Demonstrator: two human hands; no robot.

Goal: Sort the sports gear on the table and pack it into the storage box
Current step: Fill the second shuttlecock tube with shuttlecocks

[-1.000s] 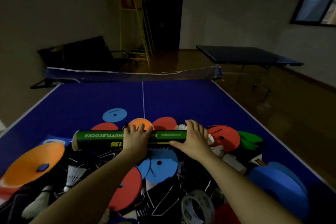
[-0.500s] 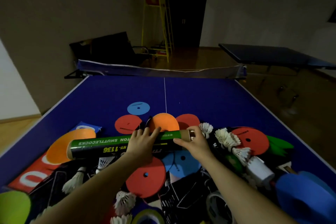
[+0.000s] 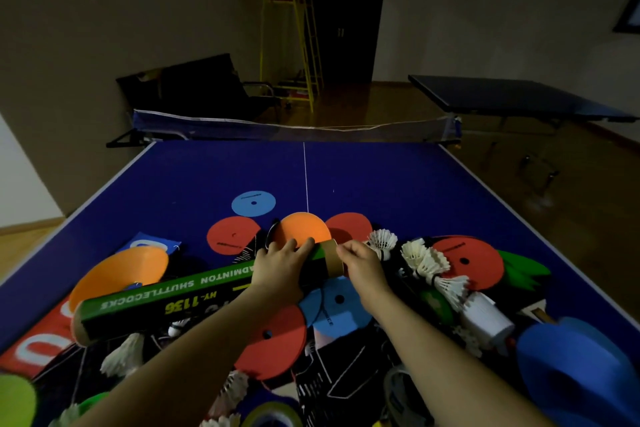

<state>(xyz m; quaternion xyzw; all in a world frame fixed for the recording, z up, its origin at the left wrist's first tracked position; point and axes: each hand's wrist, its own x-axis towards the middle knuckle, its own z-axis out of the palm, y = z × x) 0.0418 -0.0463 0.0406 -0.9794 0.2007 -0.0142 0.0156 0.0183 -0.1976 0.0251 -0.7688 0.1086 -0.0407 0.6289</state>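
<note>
Arms reach out over the pile of gear; the left hand (image 3: pixel 277 267) is wrapped round the green shuttlecock tube (image 3: pixel 166 298), held just above the blue table (image 3: pixel 381 184); the right hand (image 3: pixel 362 265) pinches its brown open end. Best to keep the tube level and feed the white shuttlecocks (image 3: pixel 426 262) in gently; no storage box shows.

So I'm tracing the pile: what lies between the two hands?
In the head view, the shuttlecock tube's open cardboard end sits between the left hand and right hand.
</note>
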